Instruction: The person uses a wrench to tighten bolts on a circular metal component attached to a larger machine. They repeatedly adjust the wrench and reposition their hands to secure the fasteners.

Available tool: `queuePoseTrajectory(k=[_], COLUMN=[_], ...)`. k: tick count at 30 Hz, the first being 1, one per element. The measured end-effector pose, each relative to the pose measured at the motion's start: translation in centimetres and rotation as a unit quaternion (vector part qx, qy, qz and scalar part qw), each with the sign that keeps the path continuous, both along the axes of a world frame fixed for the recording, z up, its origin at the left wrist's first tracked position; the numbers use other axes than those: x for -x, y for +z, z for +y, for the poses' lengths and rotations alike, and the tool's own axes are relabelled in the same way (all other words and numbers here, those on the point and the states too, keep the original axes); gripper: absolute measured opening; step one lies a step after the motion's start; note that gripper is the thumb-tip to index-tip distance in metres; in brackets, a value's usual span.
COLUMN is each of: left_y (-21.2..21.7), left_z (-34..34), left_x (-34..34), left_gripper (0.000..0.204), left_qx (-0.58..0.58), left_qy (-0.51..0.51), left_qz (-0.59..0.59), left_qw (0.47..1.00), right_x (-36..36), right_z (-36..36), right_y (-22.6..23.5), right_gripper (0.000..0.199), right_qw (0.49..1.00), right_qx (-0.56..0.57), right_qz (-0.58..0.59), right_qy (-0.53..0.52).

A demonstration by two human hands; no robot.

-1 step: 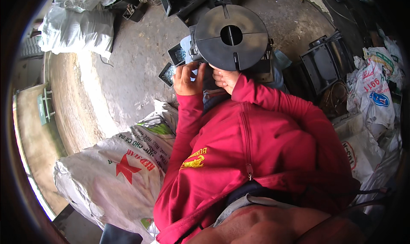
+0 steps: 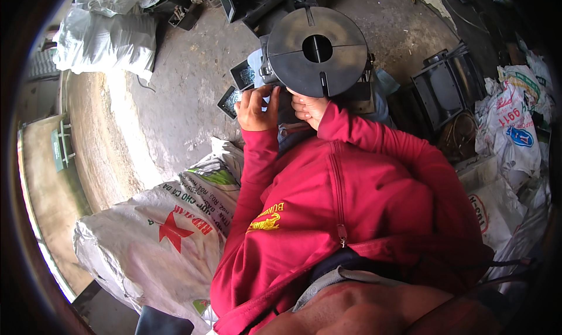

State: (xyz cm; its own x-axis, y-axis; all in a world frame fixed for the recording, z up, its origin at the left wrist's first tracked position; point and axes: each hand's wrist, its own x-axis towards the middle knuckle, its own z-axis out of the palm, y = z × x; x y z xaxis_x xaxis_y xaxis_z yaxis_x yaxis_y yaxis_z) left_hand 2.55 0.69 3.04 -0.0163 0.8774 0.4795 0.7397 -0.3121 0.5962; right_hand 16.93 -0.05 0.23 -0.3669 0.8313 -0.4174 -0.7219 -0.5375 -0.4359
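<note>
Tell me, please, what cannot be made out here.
Head view:
Inside the right hand: hidden by curled fingers.
Beneath the black disc: hidden by its top.
Left hand: any held item too small to see.
Pieces in black trays: too small to identify.
Black box: cut by top edge.

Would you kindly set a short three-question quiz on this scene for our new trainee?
1. Fill in: the round black disc has a ____ in its middle.
2. How many small open black trays sit just beside the left hand? (a) one (b) two (c) four
3. True or false: the left hand is closer to the trays than the right hand.

Key: 1. hole; 2. b; 3. true.
</note>
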Motion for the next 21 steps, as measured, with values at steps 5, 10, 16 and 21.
queuePoseTrajectory(k=[5, 10, 16, 21], left_y=[2.1, 1.0, 2.2, 0.6], left_z=[1.7, 0.4, 2.1, 1.2], left_x=[0.2, -0.5, 0.4, -0.1], left_gripper=[0.018, 0.016, 0.015, 0.017], left_qx=[-0.112, -0.002, -0.100, -0.051], left_qy=[-0.058, 0.008, -0.090, -0.010], left_qz=[0.124, 0.024, 0.158, 0.050], left_qw=[0.984, 1.000, 0.978, 0.997], right_x=[-0.3, -0.3, -0.7, -0.5], right_z=[0.8, 0.7, 0.9, 0.8], right_y=[0.8, 0.4, 0.1, -1.8], right_gripper=[0.026, 0.027, 0.026, 0.019], right_qw=[1.000, 1.000, 1.000, 0.997], right_qx=[0.000, 0.013, 0.005, -0.001], right_qz=[-0.015, -0.002, 0.020, 0.063], right_qy=[0.001, 0.001, 0.017, 0.037])
